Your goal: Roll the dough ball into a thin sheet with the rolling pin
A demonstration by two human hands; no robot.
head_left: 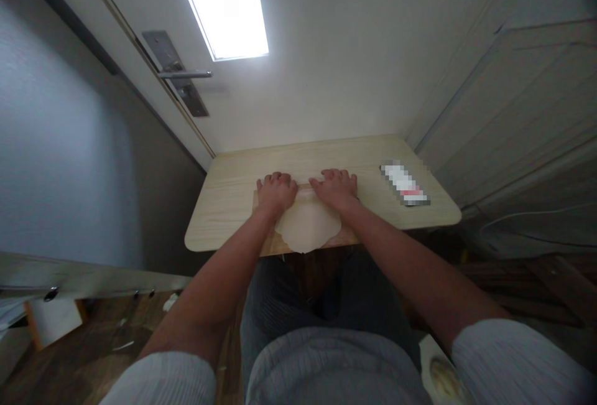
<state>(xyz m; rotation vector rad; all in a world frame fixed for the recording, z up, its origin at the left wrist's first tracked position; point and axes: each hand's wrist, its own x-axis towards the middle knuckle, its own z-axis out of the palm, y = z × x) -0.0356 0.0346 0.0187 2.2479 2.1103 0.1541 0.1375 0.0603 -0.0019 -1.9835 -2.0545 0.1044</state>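
A pale cream sheet (308, 226) with a wavy near edge lies on the small table; whether it is paper or dough I cannot tell. Beneath it, a light-brown flat piece (344, 238) shows at the sides and reaches the table's near edge. My left hand (277, 190) bears down on the sheet's far left part, fingers bent forward. Opposite it, my right hand (336, 187) grips the far right part, thumb pointing inward. A thin brownish strip (305, 186) runs between the two thumbs. The fingers' undersides are hidden.
The pale wooden table (224, 200) stands against a white door with a metal handle (186, 74). A phone-like object (405, 183), blurred out, lies at the table's right. On the floor, lower right, is a container (441, 374); a board (55, 321) lies lower left.
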